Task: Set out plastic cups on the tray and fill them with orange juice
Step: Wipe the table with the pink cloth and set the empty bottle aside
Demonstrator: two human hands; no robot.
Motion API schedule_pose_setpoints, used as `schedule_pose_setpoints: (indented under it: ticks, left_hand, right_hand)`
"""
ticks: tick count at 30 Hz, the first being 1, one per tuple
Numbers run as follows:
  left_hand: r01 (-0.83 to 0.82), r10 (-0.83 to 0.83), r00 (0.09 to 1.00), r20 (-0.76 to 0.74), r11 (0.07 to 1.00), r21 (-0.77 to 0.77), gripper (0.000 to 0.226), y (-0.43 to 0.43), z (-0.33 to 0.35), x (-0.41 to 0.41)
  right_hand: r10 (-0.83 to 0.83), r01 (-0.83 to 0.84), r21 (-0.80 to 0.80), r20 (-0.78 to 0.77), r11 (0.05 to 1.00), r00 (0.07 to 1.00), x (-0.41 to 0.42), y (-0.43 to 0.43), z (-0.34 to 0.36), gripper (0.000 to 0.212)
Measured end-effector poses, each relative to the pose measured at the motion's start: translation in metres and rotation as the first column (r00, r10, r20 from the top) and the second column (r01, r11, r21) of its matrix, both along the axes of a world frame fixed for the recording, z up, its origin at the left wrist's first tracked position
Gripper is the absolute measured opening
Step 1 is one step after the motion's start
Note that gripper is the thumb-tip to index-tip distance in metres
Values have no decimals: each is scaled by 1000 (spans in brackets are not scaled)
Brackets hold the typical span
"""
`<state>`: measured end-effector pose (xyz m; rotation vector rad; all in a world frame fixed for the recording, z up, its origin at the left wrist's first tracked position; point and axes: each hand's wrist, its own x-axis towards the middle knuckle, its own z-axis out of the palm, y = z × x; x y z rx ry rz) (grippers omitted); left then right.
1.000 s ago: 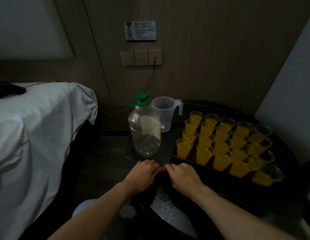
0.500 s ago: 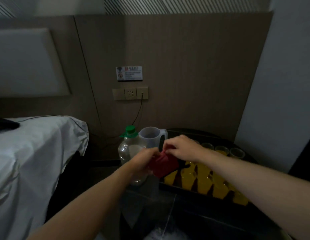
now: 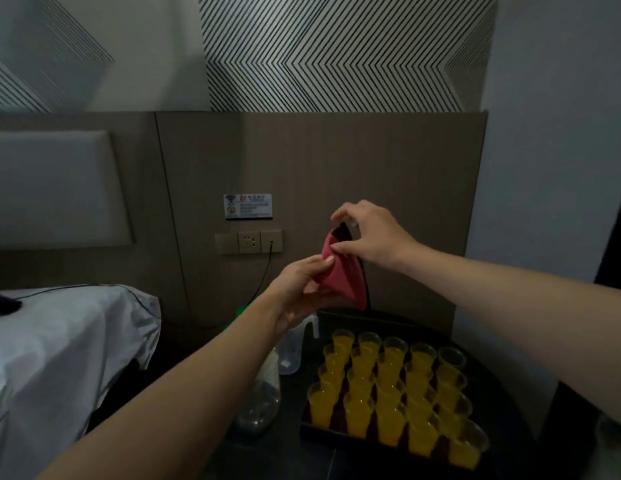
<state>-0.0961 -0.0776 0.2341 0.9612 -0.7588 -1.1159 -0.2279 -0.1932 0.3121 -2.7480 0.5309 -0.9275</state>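
A dark tray [image 3: 314, 432] on the round black table carries several plastic cups [image 3: 388, 393] in rows, most filled with orange juice. High above the tray's far edge both hands hold up a red cloth [image 3: 347, 275] with a black lining. My left hand [image 3: 302, 289] grips its lower left side. My right hand [image 3: 368, 237] pinches its top edge. A clear measuring jug [image 3: 291, 355] and a nearly empty clear plastic bottle [image 3: 259, 403] stand left of the tray, partly hidden behind my left forearm.
A bed with white bedding [image 3: 59, 358] lies to the left. The brown wall panel holds a socket strip [image 3: 248, 242] with a black cable plugged in and a small sign [image 3: 247, 206]. A white wall [image 3: 558, 168] closes the right side.
Both hands lifted the red cloth from the table's front edge to chest height above the tray. The camera view tilted upward, showing more of the wall.
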Motion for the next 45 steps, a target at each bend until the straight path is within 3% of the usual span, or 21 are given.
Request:
schedule_pose_setpoints:
  ticks: [2,3,7,11,14,18,21,24,26,28,31,33,34,37,39,41,42,45]
  left_hand:
    - [-93,92,995,-30,995,-21,23,-5,3,-6]
    - [-134,132,990,-53,990,-34,21,-7,4,-9]
    - [-182,179,982,-66,982,-53,22,-8,9,-17]
    - [-219,211,961,-181,975,-24,23,-11,16,-28]
    - [-256,256,946,-198,966,23,25,-18,18,-32]
    - [-250,251,932,-260,967,38,24,-19,31,-40]
    - [-239,261,931,-254,964,115,24,-18,44,-44]
    - [-328,391,881,-268,911,251,32,-25,50,-39]
    - [-394,468,856,-220,865,309,36,-30,53,-28]
    - [-470,544,824,-159,812,346,39,-41,47,-10]
    - [-580,627,745,-227,778,242,34,-46,44,2]
    - [-596,612,729,-307,788,155,37,-41,49,-4]
    - [-593,601,734,-316,794,132,42,-42,50,-5]
    - [-519,501,786,-362,853,52,53,-41,56,-7]
    - [-486,452,799,-397,874,16,47,-40,59,-7]
    - [-465,419,822,-386,885,-28,44,-41,62,-7]
    - [-456,406,833,-376,888,-50,45,-42,64,-7]
    - [-429,391,860,-328,902,-52,44,-41,63,-9]
  right_hand:
    - [-111,115,-16,135,993,985,0,3,-7,84]
    - [-153,150,27,171,988,973,0,5,-9,87]
    - [-34,28,225,24,974,999,1,4,-12,38]
    - [-13,-28,370,108,929,994,-1,-1,-12,18]
    - [16,-48,285,113,957,993,-3,-4,-11,8]
    - [53,-82,159,183,984,982,-7,-3,-9,16]
    - [68,-84,75,195,994,978,-12,-5,-6,18]
    - [74,-97,90,227,991,971,-19,-8,-3,16]
    - [150,-179,189,159,966,976,-28,-8,1,15]
    - [284,-258,402,-7,879,959,-36,-6,7,15]
    - [467,-210,610,-298,764,833,-52,-7,10,14]
    - [500,-136,679,-375,722,781,-60,-11,8,19]
    - [460,-92,678,-386,729,800,-61,-13,6,19]
    - [132,80,595,-303,800,944,-56,-21,-7,24]
    - [-13,118,692,-154,713,988,-51,-26,-20,49]
    - [43,16,793,-53,609,998,-47,-30,-27,65]
    - [100,-62,814,4,578,995,-45,-31,-29,63]
    - [159,-276,821,226,499,961,-41,-30,-30,37]
